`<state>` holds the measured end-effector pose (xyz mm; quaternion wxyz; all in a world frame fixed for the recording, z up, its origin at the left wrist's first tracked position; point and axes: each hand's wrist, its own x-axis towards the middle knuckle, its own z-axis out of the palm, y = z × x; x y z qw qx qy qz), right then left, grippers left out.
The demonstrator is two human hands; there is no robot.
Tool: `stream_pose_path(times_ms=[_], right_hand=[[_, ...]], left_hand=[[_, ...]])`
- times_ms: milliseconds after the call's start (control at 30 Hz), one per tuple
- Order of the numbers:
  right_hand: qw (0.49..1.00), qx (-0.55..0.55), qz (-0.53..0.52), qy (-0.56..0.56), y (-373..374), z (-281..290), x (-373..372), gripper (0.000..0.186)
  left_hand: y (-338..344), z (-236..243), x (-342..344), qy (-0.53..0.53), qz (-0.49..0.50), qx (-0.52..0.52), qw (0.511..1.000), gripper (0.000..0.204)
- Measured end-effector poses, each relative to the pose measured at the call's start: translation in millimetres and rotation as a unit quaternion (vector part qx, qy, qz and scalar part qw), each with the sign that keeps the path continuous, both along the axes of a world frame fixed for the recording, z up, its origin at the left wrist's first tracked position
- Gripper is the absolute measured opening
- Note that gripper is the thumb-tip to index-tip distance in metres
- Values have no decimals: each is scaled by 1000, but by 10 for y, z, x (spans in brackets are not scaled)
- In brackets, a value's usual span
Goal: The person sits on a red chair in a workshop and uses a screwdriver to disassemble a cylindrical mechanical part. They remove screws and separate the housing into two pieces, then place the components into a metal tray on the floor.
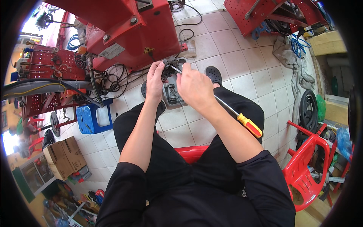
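Note:
Between my knees, my left hand [154, 81] holds a dark metal part [171, 70] with its fingers closed around one side. My right hand [196, 86] is closed around the shaft of a long screwdriver [249, 125]. Its red and yellow handle sticks out past my right forearm, above my right thigh. The thin metal end of the shaft points into the metal part; the exact contact is too small to make out. Below both hands, a grey tray [180, 103] with metal pieces in it stands on the tiled floor, partly hidden by my right hand.
A large red machine [132, 41] stands ahead, with black cables [117, 77] on the floor beside it. To the left are a blue plastic stool [89, 119] and a cardboard box [65, 157]. A red plastic chair [308, 170] and a black tyre [309, 109] are at right.

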<state>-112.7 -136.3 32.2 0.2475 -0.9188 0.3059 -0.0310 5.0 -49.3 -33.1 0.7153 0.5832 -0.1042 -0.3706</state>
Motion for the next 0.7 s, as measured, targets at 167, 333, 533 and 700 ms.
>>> stream_pose_path(times_ms=[167,333,533,700], right_hand=[[999,-15,-6,-34,22,-75,-9,12],[998,-41,-15,-45,21,-71,-6,13],[1000,13,-13,-16,16,-43,12,15],[998,6,-14,-63,34,-127,11,15]], left_hand=[[3,-28,4,-9,1,1,1000,17],[-1,-11,-24,-11,-7,19,1000,16],[-4,-28,-24,-5,-6,11,1000,16],[3,-28,-21,-11,-8,11,1000,16]])
